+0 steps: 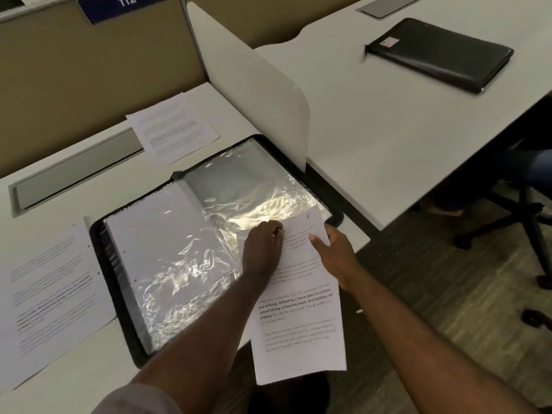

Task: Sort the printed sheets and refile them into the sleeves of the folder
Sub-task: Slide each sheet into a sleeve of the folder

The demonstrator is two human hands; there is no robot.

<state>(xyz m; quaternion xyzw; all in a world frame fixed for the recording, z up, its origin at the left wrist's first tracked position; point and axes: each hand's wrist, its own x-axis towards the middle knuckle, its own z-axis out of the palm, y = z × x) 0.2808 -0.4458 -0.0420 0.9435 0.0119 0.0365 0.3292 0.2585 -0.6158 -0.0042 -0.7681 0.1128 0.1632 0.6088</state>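
Between both hands [298, 252], printed sheet [301, 312]

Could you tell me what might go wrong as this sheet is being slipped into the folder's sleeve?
The sleeve is crumpled, so the sheet could snag and crease at its mouth. Most of the sheet hangs past the desk edge, held only by the right hand and left hand, so it might bend or slip. The loose sheets on the desk could get out of order.

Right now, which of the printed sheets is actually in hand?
The sheet marked "5", held by the right hand at the open folder; the other two lie flat on the desk.
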